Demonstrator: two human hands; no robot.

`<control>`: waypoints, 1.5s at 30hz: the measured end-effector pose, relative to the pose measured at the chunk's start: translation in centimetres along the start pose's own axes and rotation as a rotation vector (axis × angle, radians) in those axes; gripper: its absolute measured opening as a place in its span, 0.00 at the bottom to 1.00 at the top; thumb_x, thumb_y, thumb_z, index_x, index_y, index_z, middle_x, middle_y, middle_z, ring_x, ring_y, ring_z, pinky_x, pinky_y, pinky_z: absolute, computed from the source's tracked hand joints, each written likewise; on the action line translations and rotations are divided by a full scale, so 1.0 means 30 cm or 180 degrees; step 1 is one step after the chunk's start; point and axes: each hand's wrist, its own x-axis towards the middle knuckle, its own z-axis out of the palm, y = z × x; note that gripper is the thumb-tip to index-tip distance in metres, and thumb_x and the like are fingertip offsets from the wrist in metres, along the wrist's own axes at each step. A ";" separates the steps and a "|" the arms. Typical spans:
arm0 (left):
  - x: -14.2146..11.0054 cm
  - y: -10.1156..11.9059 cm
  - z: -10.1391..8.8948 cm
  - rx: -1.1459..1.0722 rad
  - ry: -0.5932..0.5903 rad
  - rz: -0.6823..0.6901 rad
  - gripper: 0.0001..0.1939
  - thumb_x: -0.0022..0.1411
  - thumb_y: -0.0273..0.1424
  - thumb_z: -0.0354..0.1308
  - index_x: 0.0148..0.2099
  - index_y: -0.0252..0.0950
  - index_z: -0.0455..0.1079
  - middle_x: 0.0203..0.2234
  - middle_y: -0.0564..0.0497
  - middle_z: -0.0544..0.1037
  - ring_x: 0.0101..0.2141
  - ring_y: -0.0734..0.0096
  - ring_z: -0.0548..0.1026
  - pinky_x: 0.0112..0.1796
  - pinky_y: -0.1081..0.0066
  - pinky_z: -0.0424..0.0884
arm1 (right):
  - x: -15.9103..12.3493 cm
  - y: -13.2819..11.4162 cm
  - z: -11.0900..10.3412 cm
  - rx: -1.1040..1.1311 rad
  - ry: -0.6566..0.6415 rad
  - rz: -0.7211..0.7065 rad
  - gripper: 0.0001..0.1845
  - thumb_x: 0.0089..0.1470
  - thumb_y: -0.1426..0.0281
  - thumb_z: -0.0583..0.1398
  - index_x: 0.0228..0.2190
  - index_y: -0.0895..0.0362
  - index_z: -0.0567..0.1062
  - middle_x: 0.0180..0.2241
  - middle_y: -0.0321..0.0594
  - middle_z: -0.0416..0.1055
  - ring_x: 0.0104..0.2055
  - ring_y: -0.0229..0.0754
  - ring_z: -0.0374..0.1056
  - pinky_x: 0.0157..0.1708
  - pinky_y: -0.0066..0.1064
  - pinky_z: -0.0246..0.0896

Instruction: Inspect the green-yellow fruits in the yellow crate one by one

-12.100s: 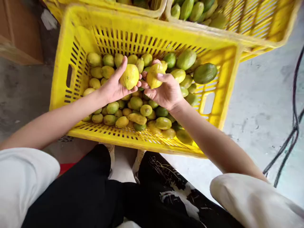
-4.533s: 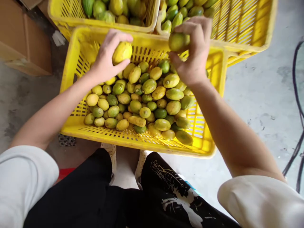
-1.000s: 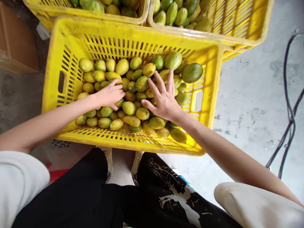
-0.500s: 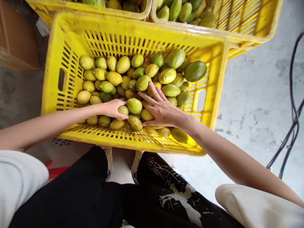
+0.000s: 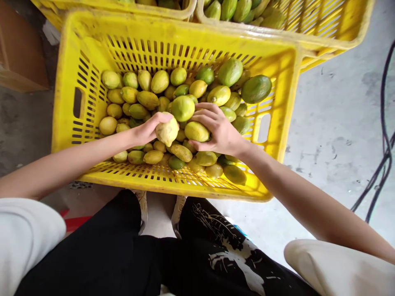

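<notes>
Many yellow and green lemons lie in a yellow slotted plastic crate (image 5: 173,28). My left hand (image 5: 150,128) is closed around a pale yellow lemon (image 5: 167,130), raised over the others with its pointed tip toward me. Just to its right, my right hand (image 5: 217,128) curls thumb and fingers round a yellow-green lemon (image 5: 197,131). A larger bright green lemon (image 5: 182,108) sits between the two hands, by the right fingertips; whether a hand bears it I cannot tell. A big dark green fruit (image 5: 256,89) rests at the crate's right end.
Beyond the far rim stand two more yellow crates, the right one (image 5: 327,20) holding green fruit (image 5: 242,10). A cardboard box (image 5: 21,49) is on the floor at the left. Black cables (image 5: 384,164) run along the floor at right. My shoes (image 5: 177,213) are close to the near side.
My left hand has lifted and now shows a pale lemon. The right hand, spread flat over the fruit before, has curled round a lemon. The bright green lemon appears higher, between the hands.
</notes>
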 end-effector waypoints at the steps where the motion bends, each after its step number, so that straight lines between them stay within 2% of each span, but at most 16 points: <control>1: 0.002 0.014 0.008 -0.0079 -0.0015 0.0094 0.21 0.58 0.51 0.60 0.32 0.37 0.69 0.29 0.46 0.78 0.29 0.70 0.74 0.30 0.73 0.73 | 0.009 -0.008 0.003 0.0137 0.0100 0.0061 0.28 0.63 0.44 0.68 0.52 0.52 0.80 0.53 0.49 0.81 0.63 0.68 0.74 0.65 0.68 0.71; 4: 0.002 0.053 0.031 -0.0184 -0.0200 0.0451 0.20 0.65 0.48 0.57 0.32 0.36 0.71 0.25 0.47 0.75 0.26 0.71 0.73 0.29 0.73 0.72 | 0.031 -0.036 0.021 0.0706 0.0254 0.0286 0.28 0.65 0.47 0.68 0.57 0.50 0.75 0.56 0.48 0.79 0.56 0.58 0.78 0.62 0.57 0.76; 6: -0.001 0.076 0.045 -0.0341 -0.0184 0.0634 0.24 0.72 0.47 0.51 0.32 0.35 0.71 0.25 0.47 0.74 0.26 0.70 0.74 0.30 0.72 0.73 | 0.042 -0.042 0.034 0.1180 0.0367 0.0463 0.29 0.65 0.49 0.70 0.59 0.48 0.72 0.58 0.47 0.77 0.59 0.56 0.77 0.63 0.52 0.76; 9: -0.004 0.103 0.057 -0.0666 0.0014 0.0656 0.31 0.77 0.49 0.43 0.30 0.34 0.72 0.27 0.46 0.74 0.31 0.68 0.76 0.35 0.70 0.77 | 0.063 -0.033 0.044 0.1853 0.0488 0.0816 0.32 0.63 0.50 0.71 0.60 0.47 0.70 0.61 0.47 0.73 0.65 0.56 0.73 0.67 0.50 0.74; 12: -0.001 0.119 0.050 -0.1068 0.0130 0.0644 0.34 0.75 0.58 0.47 0.31 0.35 0.72 0.30 0.45 0.76 0.35 0.67 0.77 0.37 0.70 0.79 | 0.098 -0.026 0.040 0.2287 0.0560 0.1094 0.35 0.61 0.50 0.73 0.61 0.49 0.70 0.65 0.46 0.70 0.66 0.56 0.72 0.69 0.49 0.72; 15: 0.003 0.130 0.033 -0.1498 0.0124 0.0667 0.35 0.71 0.63 0.51 0.32 0.35 0.73 0.34 0.46 0.79 0.35 0.70 0.77 0.38 0.72 0.81 | 0.131 -0.030 0.041 0.2472 0.0565 0.1166 0.37 0.58 0.48 0.74 0.61 0.48 0.71 0.65 0.42 0.71 0.66 0.56 0.72 0.70 0.49 0.71; 19: 0.002 0.146 0.026 -0.1878 0.0256 0.0527 0.31 0.73 0.60 0.50 0.35 0.37 0.70 0.32 0.48 0.78 0.28 0.74 0.75 0.31 0.73 0.78 | 0.139 -0.031 0.071 0.2365 0.0504 0.1197 0.37 0.54 0.44 0.75 0.56 0.48 0.73 0.60 0.42 0.74 0.64 0.58 0.73 0.67 0.50 0.74; 23: -0.001 0.154 0.039 -0.2095 0.0265 0.0296 0.22 0.77 0.47 0.46 0.39 0.37 0.68 0.30 0.48 0.79 0.25 0.73 0.75 0.28 0.73 0.75 | 0.123 -0.023 0.098 0.2164 0.0427 0.0903 0.31 0.58 0.51 0.72 0.54 0.51 0.71 0.57 0.45 0.73 0.63 0.56 0.73 0.67 0.50 0.74; 25: -0.001 0.153 0.043 -0.2133 0.0289 0.0151 0.20 0.77 0.45 0.45 0.39 0.37 0.68 0.28 0.49 0.78 0.24 0.72 0.75 0.26 0.72 0.73 | 0.119 -0.025 0.096 0.1950 0.0400 0.0769 0.29 0.59 0.53 0.71 0.54 0.51 0.70 0.57 0.45 0.73 0.63 0.57 0.72 0.68 0.52 0.71; 29: 0.002 0.156 0.041 -0.2153 0.0389 -0.0083 0.21 0.76 0.50 0.50 0.39 0.39 0.70 0.24 0.51 0.75 0.20 0.71 0.72 0.23 0.73 0.68 | 0.123 -0.042 0.068 0.1433 0.0233 0.0849 0.31 0.56 0.53 0.74 0.55 0.49 0.71 0.58 0.46 0.73 0.65 0.63 0.69 0.73 0.61 0.64; 33: -0.001 0.174 0.040 -0.2319 0.0325 -0.0114 0.27 0.78 0.51 0.43 0.35 0.39 0.68 0.22 0.51 0.74 0.17 0.74 0.67 0.20 0.73 0.64 | 0.127 -0.053 0.044 0.1176 0.0323 0.0765 0.28 0.57 0.58 0.73 0.56 0.48 0.75 0.57 0.47 0.73 0.67 0.64 0.67 0.75 0.64 0.60; 39: -0.003 0.185 0.029 -0.2392 0.0353 -0.0031 0.29 0.77 0.54 0.36 0.33 0.42 0.65 0.19 0.51 0.71 0.15 0.73 0.64 0.17 0.73 0.58 | 0.118 -0.061 0.040 0.0963 0.0408 0.0376 0.29 0.61 0.63 0.66 0.62 0.49 0.70 0.61 0.44 0.72 0.67 0.60 0.68 0.74 0.61 0.65; 42: 0.007 0.167 0.014 -0.2259 0.0266 0.0016 0.29 0.76 0.56 0.38 0.34 0.43 0.65 0.20 0.51 0.72 0.16 0.71 0.65 0.18 0.70 0.59 | 0.118 -0.077 0.037 0.0902 0.0271 0.0750 0.30 0.59 0.59 0.70 0.60 0.44 0.71 0.61 0.42 0.73 0.70 0.61 0.65 0.74 0.59 0.66; 45: 0.020 0.142 0.005 -0.2090 0.0240 0.0191 0.25 0.71 0.58 0.49 0.33 0.44 0.66 0.20 0.51 0.72 0.17 0.70 0.65 0.18 0.68 0.59 | 0.126 -0.091 0.031 0.1074 0.0241 0.1099 0.32 0.52 0.56 0.76 0.56 0.39 0.74 0.60 0.40 0.74 0.71 0.64 0.64 0.74 0.60 0.67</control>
